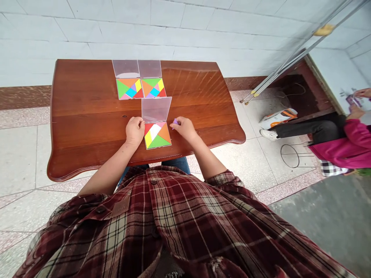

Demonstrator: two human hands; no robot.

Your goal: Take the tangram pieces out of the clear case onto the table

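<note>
Wooden table [87, 116] lies bare around the near-edge tangram [158, 135]; left grip [135, 129] steadies it, right grip [182, 126] pinches a purple piece [175, 121].

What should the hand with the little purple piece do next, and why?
Probably bring the purple piece over to the near puzzle tray and fit it in. The right hand pinches it just beside the tray, whose lid stands open, while the left hand rests at the tray's other edge. Whether a gap is left there is too small to tell.
</note>
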